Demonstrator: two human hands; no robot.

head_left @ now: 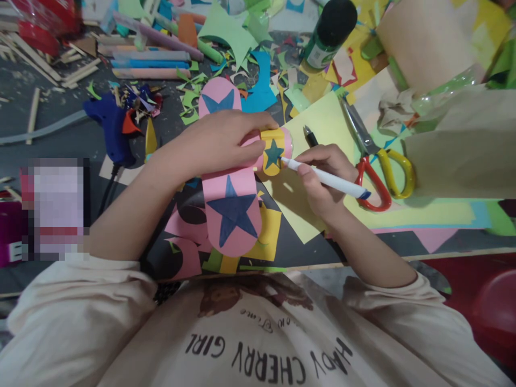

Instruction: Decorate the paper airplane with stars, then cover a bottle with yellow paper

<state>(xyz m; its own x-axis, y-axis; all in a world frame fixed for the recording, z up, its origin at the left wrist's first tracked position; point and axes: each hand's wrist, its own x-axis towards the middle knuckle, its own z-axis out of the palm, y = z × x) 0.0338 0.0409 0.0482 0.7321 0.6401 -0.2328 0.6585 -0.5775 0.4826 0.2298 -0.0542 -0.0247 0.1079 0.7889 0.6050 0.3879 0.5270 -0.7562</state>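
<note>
A pink paper craft [231, 212] with rounded ends and dark blue stars lies in front of me. Across its middle is a pink rolled part with a yellow band [271, 166] that bears a blue-green star. My left hand [226, 137] grips this rolled part from the left, thumb and fingers around it; the hand hides much of the middle. In my right hand [326, 174] is a white marker [328, 179] with a blue end, its tip touching the star on the yellow band. A black pen [310, 136] lies just beyond my right hand.
Scissors [373, 156] with red and yellow handles lie right of my right hand, on yellow paper sheets [322, 115]. A blue glue gun [110, 126] is at left. Behind are markers [151, 63], a dark green bottle [330, 32], paper scraps [228, 32] and wooden sticks [34, 56].
</note>
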